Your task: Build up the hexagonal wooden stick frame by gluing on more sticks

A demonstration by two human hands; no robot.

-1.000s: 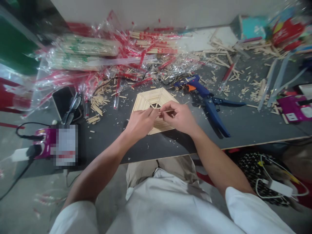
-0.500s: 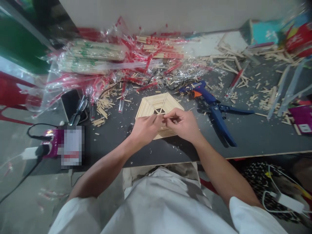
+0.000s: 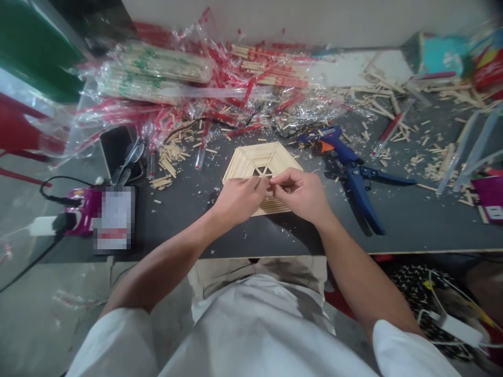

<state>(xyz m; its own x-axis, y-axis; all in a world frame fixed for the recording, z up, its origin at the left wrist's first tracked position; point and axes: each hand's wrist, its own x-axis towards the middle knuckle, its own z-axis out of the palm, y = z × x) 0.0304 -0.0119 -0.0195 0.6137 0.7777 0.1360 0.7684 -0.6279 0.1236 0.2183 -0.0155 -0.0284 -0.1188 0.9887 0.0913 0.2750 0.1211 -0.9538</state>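
Observation:
A flat hexagon built of pale wooden sticks (image 3: pixel 251 158) lies on the dark table, with a small hole at its centre. Both hands hover over its near half. My left hand (image 3: pixel 240 198) and my right hand (image 3: pixel 302 193) meet fingertip to fingertip, each pinched on a thin wooden stick (image 3: pixel 270 177) held level just above the hexagon's centre. The near edge of the hexagon is hidden under the hands.
A blue glue gun (image 3: pixel 330 139) and blue cutters (image 3: pixel 363 191) lie right of the hexagon. Clear and red wrappers (image 3: pixel 188 99) with stick bundles pile up behind. Stick offcuts (image 3: pixel 167 165), a phone with glasses (image 3: pixel 120 154), and a purple device (image 3: pixel 80 212) sit left.
The hands have closed in on each other, so less of the stick shows beyond the right fingers. The camera has shifted slightly; the hexagon stays put.

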